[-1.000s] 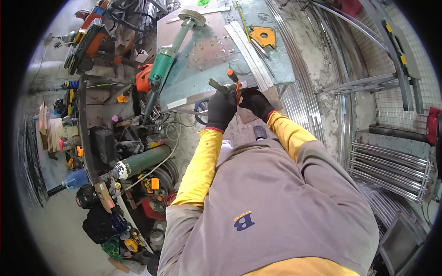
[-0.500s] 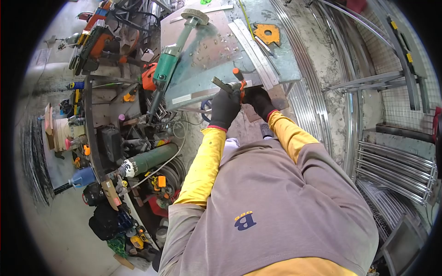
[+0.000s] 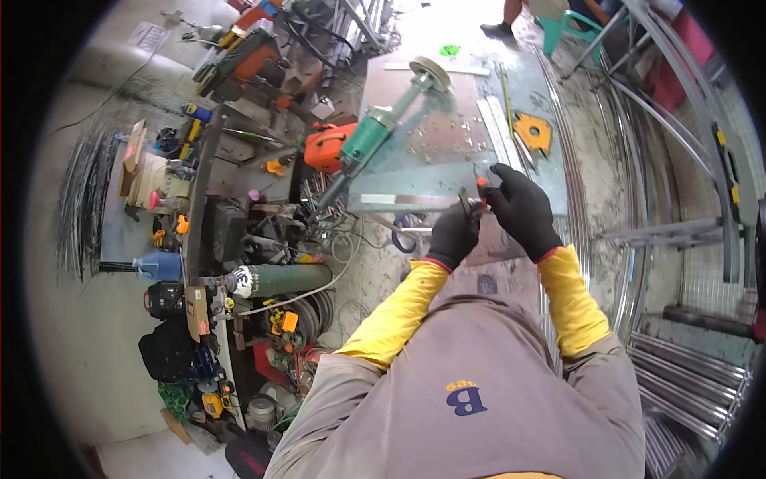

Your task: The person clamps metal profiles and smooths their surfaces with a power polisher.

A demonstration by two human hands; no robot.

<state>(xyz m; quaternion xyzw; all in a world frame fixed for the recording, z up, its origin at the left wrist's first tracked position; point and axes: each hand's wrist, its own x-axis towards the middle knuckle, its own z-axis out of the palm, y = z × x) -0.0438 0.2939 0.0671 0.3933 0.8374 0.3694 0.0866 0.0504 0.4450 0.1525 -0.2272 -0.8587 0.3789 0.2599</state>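
A bar clamp (image 3: 482, 184) with an orange-red handle is at the near edge of the metal worktable (image 3: 447, 172). My left hand (image 3: 455, 237), in a black glove, is closed around its dark metal part. My gloved right hand (image 3: 523, 209) is beside it, fingers bent against the handle end and partly covering it. Just left of my hands, a flat pale strip (image 3: 383, 199) lies along the table edge. Long metal strips (image 3: 499, 132) and an orange magnetic welding square (image 3: 533, 133) lie beyond my right hand.
A green grinder (image 3: 371, 136) lies across the table's left side, near an orange case (image 3: 329, 148). Left are a cluttered shelf and a green gas cylinder (image 3: 291, 280). Metal tubes (image 3: 686, 367) line the right. Another person's leg (image 3: 511, 12) shows at the top, near a green stool (image 3: 570, 32).
My view has shifted, bringing a person's leg and a stool in at the top. My right hand has come up from below the table edge to the clamp's handle; my left keeps its grip.
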